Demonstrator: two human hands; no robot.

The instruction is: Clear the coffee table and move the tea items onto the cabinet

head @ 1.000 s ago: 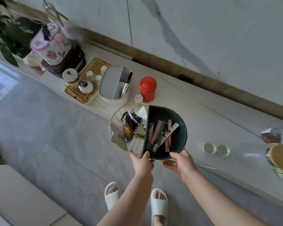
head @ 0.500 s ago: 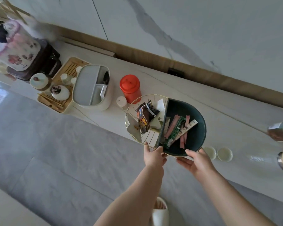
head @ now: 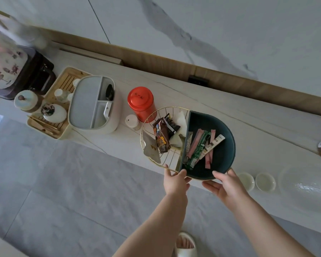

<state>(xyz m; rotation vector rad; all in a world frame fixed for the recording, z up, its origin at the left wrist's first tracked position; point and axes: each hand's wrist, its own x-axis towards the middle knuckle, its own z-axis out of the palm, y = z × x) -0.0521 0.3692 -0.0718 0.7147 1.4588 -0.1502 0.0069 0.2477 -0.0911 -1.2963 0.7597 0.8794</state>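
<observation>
Both hands hold the round tray (head: 228,145) at its near rim, over the front edge of the tabletop (head: 248,130). The left hand (head: 175,182) grips the rim at the tray's centre divider, thumb on top and fingers curled beneath. The right hand (head: 225,186) grips the rim of the tray's dark green half, thumb over the edge and fingers spread underneath.

The tray has two halves. The wire half, beyond the left hand, holds a brown snack packet (head: 162,137) and pale wrappers (head: 179,127). The green half, beyond the right hand, holds long sachets (head: 202,147) in pink, green and white. Whether the tray's base touches the tabletop cannot be told.

Just beyond the wire half stands a red tin (head: 141,102), with a small white jar (head: 131,121) beside it. Farther left of the left hand sits a white compartment box (head: 85,106), then a bamboo tea tray (head: 52,127) carrying a white teapot (head: 53,113) and small cups (head: 59,94). A lidded white jar (head: 26,100) stands at that tray's far-left side.

Right of the right hand, two small white cups (head: 265,181) rest on the tabletop, near its front edge. A slipper (head: 185,245) shows on the floor below, between the forearms.
</observation>
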